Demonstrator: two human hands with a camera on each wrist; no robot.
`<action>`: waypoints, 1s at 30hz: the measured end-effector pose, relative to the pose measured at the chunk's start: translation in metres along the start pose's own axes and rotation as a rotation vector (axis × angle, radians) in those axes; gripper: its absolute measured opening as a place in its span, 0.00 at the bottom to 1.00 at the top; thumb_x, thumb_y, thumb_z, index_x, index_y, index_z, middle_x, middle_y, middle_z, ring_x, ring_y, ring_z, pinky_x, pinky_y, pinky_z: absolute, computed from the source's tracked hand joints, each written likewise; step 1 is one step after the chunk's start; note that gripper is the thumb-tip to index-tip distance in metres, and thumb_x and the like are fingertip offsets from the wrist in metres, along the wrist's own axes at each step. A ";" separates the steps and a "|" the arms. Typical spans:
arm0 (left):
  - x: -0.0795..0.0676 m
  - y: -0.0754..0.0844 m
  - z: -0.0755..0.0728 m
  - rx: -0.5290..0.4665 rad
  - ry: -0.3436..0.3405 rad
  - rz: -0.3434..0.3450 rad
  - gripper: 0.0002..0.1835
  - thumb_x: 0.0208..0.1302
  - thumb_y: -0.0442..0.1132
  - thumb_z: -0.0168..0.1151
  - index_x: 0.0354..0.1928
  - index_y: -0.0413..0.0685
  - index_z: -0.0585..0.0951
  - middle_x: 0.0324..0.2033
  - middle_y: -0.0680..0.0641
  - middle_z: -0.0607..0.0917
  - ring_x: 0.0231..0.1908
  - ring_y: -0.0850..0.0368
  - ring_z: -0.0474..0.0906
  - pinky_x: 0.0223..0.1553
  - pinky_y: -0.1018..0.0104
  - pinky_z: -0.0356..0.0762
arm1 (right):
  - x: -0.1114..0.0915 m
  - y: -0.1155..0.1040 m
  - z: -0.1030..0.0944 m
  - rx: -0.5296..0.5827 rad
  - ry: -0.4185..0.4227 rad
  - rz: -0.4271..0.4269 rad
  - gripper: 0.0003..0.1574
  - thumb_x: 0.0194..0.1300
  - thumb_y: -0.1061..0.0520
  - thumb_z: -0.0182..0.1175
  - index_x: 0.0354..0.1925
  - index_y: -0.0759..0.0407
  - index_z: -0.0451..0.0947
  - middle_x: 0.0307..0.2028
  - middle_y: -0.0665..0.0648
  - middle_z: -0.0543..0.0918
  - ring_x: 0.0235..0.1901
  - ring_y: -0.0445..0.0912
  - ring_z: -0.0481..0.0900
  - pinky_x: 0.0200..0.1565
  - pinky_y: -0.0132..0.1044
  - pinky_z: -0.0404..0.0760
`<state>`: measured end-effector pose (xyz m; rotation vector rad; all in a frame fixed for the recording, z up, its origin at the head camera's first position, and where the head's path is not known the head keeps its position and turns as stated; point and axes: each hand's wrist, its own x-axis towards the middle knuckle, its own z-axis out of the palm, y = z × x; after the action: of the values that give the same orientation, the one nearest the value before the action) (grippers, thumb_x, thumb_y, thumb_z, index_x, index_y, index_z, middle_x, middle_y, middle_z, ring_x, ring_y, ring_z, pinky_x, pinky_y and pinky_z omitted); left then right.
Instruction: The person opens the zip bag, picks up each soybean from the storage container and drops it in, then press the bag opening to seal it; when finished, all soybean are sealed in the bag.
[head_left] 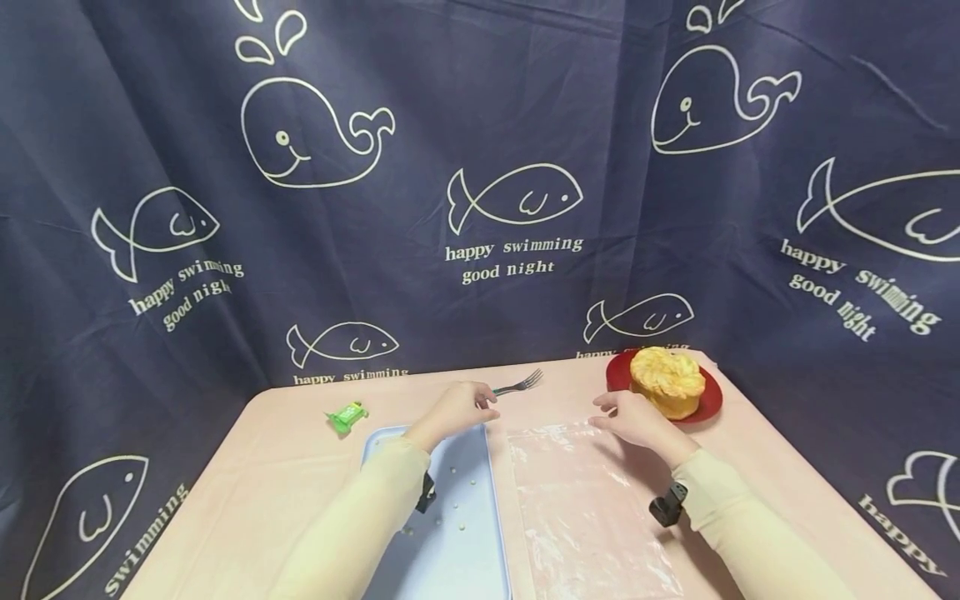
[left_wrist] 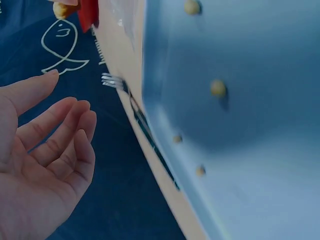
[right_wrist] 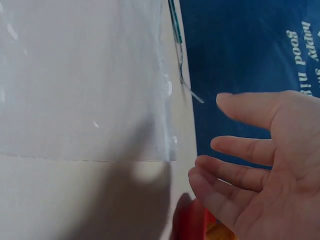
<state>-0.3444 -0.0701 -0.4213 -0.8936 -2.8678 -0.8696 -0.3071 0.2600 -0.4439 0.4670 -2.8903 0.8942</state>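
Observation:
My left hand (head_left: 467,406) hovers over the far end of a blue tray (head_left: 491,533), fingers loosely bent and holding nothing. Several small pale round pellets (left_wrist: 218,88) are scattered in the tray. Just past that hand, a fork (left_wrist: 150,135) with a green handle lies at the table's back edge. My right hand (head_left: 628,419) is above the far right corner of a clear plastic bag (head_left: 577,508), its fingers relaxed and apart in the right wrist view (right_wrist: 250,165). The bag lies flat to the right of the tray.
At the back right, a red plate (head_left: 708,400) bears a round golden bread or cake (head_left: 667,379). A small green wrapped packet (head_left: 347,415) lies left of the tray. The pink tabletop (head_left: 262,467) ends against a dark blue curtain (head_left: 510,317) printed with fish and whales.

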 end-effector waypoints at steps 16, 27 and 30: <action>0.019 0.008 0.040 0.097 -0.168 -0.128 0.10 0.58 0.43 0.77 0.37 0.48 0.85 0.27 0.57 0.82 0.28 0.60 0.74 0.32 0.66 0.74 | 0.017 0.015 0.017 0.038 -0.074 -0.028 0.15 0.57 0.67 0.71 0.44 0.70 0.83 0.37 0.60 0.87 0.41 0.55 0.84 0.51 0.54 0.80; 0.023 0.012 0.052 0.151 -0.169 -0.174 0.11 0.54 0.40 0.79 0.33 0.50 0.83 0.26 0.57 0.79 0.29 0.61 0.73 0.35 0.64 0.75 | 0.019 0.019 0.024 -0.013 -0.067 0.057 0.11 0.53 0.71 0.70 0.34 0.60 0.82 0.28 0.51 0.79 0.32 0.46 0.75 0.42 0.44 0.76; 0.025 0.011 0.054 0.135 -0.168 -0.168 0.10 0.55 0.39 0.78 0.30 0.52 0.82 0.25 0.58 0.78 0.28 0.61 0.73 0.34 0.65 0.74 | 0.018 0.020 0.024 -0.034 -0.045 0.054 0.11 0.54 0.70 0.71 0.30 0.58 0.81 0.25 0.49 0.78 0.30 0.45 0.73 0.41 0.43 0.74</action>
<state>-0.3513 -0.0217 -0.4570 -0.7548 -3.1390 -0.6280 -0.3302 0.2577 -0.4714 0.4132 -2.9669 0.8514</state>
